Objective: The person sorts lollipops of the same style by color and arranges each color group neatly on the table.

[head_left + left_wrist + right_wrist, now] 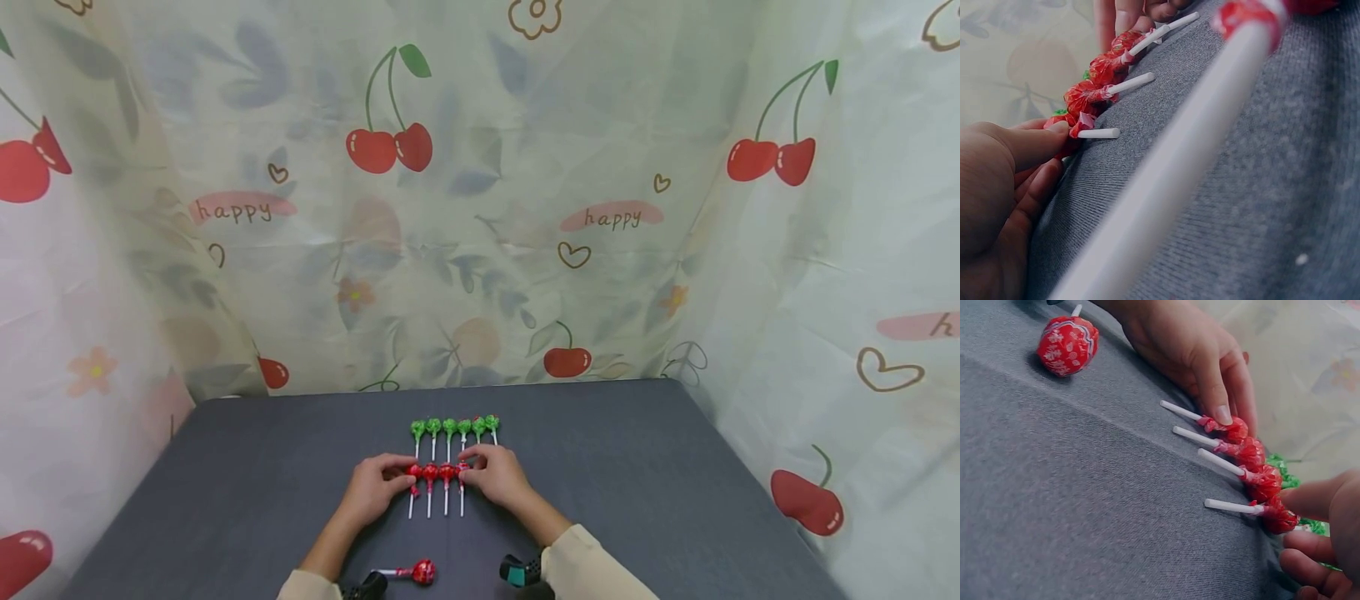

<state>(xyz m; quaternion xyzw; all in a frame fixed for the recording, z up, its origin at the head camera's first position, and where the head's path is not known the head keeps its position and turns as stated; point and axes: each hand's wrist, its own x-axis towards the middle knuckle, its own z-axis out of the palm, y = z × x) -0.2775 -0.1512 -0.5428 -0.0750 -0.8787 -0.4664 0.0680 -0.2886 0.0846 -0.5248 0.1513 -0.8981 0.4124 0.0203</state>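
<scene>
Several red-wrapped lollipops (431,472) lie side by side in a row, white sticks toward the person. At the row's left end, my left hand (372,492) pinches the head of a red lollipop (1083,126) between thumb and fingers. The right hand (497,477) has its thumb and fingers about the head of the red lollipop (1280,517) at the right end. Between the hands, the middle red lollipops lie untouched. Just beyond them runs a row of green-wrapped lollipops (449,427), their sticks pointing back to the red heads.
One more red lollipop (423,572) lies sideways near the front, by the left wrist, its stick to the left. A dark grey cloth (637,483) covers the table. Patterned curtains (480,208) hang behind and at both sides. Dark wrist straps (517,571) show below.
</scene>
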